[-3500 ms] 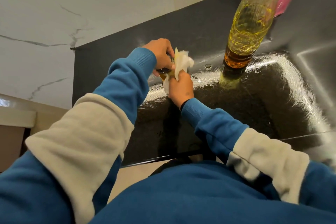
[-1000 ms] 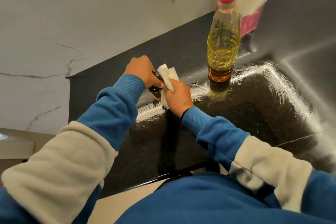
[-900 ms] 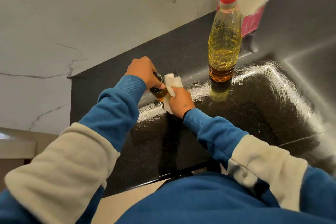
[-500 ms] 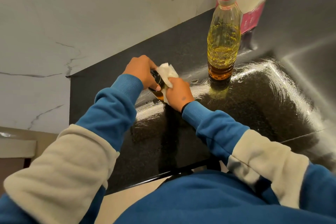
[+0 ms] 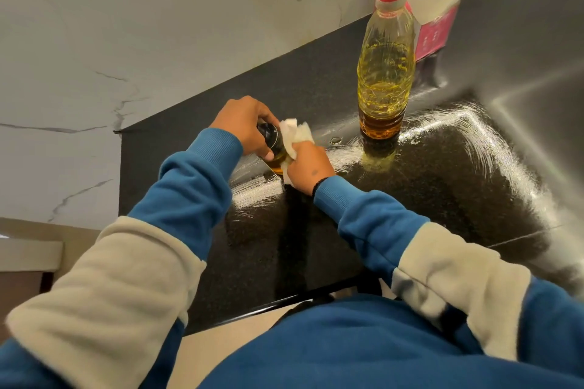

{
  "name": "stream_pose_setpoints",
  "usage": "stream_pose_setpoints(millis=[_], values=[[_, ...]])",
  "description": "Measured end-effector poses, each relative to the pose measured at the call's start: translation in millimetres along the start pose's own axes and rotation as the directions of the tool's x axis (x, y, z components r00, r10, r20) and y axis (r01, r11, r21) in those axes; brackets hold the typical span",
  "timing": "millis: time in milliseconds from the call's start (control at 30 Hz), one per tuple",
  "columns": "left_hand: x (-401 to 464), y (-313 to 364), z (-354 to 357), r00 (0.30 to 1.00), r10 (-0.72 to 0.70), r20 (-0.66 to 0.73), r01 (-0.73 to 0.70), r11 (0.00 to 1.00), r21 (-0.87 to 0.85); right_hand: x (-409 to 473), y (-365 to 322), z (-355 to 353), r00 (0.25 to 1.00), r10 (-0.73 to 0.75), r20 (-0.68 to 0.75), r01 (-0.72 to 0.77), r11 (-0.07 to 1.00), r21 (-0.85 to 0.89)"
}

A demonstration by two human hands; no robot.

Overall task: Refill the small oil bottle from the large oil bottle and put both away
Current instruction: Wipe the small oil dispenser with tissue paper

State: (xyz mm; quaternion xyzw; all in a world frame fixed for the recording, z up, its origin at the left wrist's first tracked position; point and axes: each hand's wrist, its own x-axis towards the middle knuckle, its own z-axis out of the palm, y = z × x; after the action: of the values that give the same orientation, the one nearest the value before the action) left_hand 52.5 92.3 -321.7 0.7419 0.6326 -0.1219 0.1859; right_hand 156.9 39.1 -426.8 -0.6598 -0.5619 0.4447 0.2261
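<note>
The small oil bottle, dark-topped with amber oil, stands on the black counter near the back wall. My left hand grips its top from the left. My right hand holds a white tissue pressed against the bottle's right side, hiding most of the glass. The large oil bottle, clear plastic with a red cap and yellow oil, stands upright on the counter to the right, apart from both hands.
A pink tissue box with white tissue sticking out stands behind the large bottle against the wall. A marble wall runs behind the counter. The counter's front edge is close to my body.
My right hand has rubbed the tissue up and down the small bottle's side while my left hand kept its grip. The large bottle has not moved.
</note>
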Motion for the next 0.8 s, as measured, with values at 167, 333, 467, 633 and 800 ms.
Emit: stream_pose_setpoints(millis=[167, 333, 467, 633, 800], values=[[-0.3, -0.2, -0.5, 1.0, 0.019, 0.019, -0.019, 1.0, 0.003, 5.7, 3.3, -5.3, 0.993, 0.051, 0.105, -0.047, 0.998, -0.041], [0.2, 2.8, 1.6, 1.0, 0.031, -0.007, -0.03, 0.999, 0.039, 9.4, -7.6, -10.5, 0.998, -0.029, -0.053, 0.032, 0.998, 0.06], [0.2, 2.4, 2.2, 0.999, 0.032, 0.015, -0.032, 0.999, 0.03, -0.2, 8.9, 5.1, 1.0, 0.013, 0.016, -0.012, 0.996, -0.09], [-0.8, 3.8, 0.4, 0.999, 0.03, 0.037, -0.032, 0.998, 0.058, -2.4, 14.0, 4.2, 0.999, 0.043, 0.031, -0.04, 0.993, -0.109], [0.0, 4.2, 2.3, 0.992, -0.114, -0.063, 0.119, 0.989, 0.09, 0.4, 13.3, -0.7, 0.997, 0.079, 0.007, -0.079, 0.996, -0.033]])
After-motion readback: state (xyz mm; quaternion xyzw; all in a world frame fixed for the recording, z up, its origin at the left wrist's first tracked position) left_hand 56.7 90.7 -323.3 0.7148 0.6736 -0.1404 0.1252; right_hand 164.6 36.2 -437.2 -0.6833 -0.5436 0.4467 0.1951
